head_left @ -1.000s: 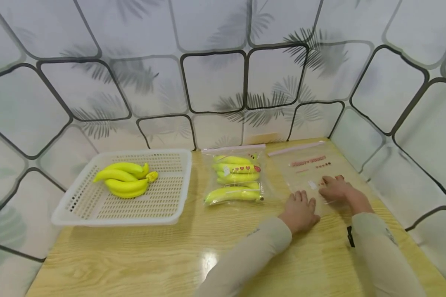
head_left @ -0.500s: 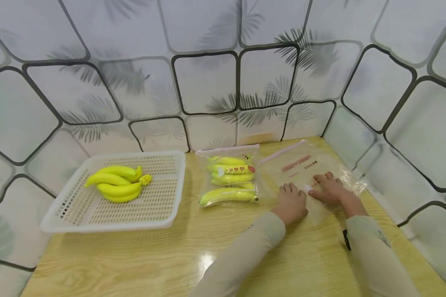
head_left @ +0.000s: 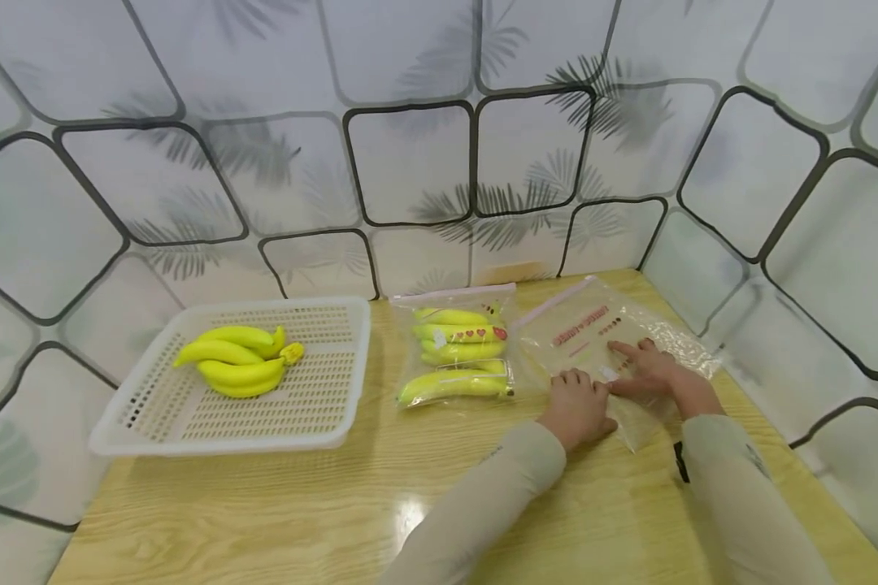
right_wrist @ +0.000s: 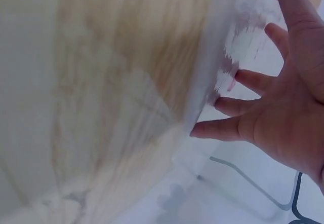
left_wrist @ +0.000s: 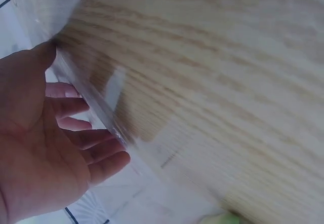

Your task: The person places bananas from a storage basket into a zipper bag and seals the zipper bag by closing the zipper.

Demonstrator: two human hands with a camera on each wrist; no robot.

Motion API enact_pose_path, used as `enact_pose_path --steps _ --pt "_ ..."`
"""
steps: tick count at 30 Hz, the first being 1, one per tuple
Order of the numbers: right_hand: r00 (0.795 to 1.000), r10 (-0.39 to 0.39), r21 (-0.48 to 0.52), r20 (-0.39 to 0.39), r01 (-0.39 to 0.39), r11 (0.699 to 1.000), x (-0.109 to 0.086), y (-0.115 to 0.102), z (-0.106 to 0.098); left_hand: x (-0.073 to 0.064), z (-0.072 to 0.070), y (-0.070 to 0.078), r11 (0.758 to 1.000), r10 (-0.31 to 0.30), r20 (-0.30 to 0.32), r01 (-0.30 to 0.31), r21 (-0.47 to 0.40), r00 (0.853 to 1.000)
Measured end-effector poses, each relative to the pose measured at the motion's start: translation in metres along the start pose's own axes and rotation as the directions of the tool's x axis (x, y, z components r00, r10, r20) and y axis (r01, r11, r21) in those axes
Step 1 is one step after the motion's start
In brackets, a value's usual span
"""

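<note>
A clear zip bag (head_left: 567, 329) with a pink zip strip and red print lies flat on the table, turned at a slant. My left hand (head_left: 576, 406) rests on its lower left part; in the left wrist view the thumb and fingertips (left_wrist: 115, 161) touch the plastic, fingers loosely bent. Over the lower right of the bag, my right hand (head_left: 651, 374) presses with spread, straight fingers (right_wrist: 223, 129). Just left of it lies a filled zip bag (head_left: 454, 345) holding several yellow bananas, its top strip toward the wall.
A white perforated basket (head_left: 315, 422) at the left holds a bunch of yellow bananas (head_left: 237, 361). Patterned cloth walls (head_left: 410, 162) rise behind the wooden table (head_left: 285, 512) and along its right side. A dark strap (head_left: 680, 462) shows at the right sleeve.
The flat bag has turned anticlockwise, its zip end shifting left and its right side spreading toward the right wall. My right fingers have spread out over it and moved closer to the left hand.
</note>
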State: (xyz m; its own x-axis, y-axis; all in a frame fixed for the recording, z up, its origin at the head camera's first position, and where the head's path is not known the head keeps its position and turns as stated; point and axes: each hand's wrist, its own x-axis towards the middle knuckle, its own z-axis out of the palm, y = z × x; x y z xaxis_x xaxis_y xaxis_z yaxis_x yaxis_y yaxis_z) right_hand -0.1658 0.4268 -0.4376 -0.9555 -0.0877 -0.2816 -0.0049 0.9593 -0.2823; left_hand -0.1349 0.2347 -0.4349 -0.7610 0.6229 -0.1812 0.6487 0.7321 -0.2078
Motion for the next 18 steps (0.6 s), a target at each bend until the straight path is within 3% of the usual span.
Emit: enact_pose_path --steps 7,12,14,18 --pt "0.999 -0.015 -0.006 0.032 0.015 1.0 0.003 -0.003 -0.004 0.017 0.003 -0.019 0.999 -0.04 -0.043 0.04 -0.022 0.998" --pt "0.998 -0.047 -0.003 0.05 0.047 0.999 0.002 -0.009 -0.008 0.019 0.011 -0.034 0.995 -0.054 0.036 0.057 -0.084 0.998" --pt "0.996 -0.064 -0.03 0.061 0.066 0.997 0.0 -0.011 -0.011 0.015 0.009 -0.035 0.995 -0.041 0.048 0.045 -0.091 0.998" --pt "0.993 -0.07 -0.082 0.093 0.077 0.994 -0.001 -0.016 -0.018 0.009 0.008 -0.02 0.998 -0.058 0.005 0.058 -0.025 0.998"
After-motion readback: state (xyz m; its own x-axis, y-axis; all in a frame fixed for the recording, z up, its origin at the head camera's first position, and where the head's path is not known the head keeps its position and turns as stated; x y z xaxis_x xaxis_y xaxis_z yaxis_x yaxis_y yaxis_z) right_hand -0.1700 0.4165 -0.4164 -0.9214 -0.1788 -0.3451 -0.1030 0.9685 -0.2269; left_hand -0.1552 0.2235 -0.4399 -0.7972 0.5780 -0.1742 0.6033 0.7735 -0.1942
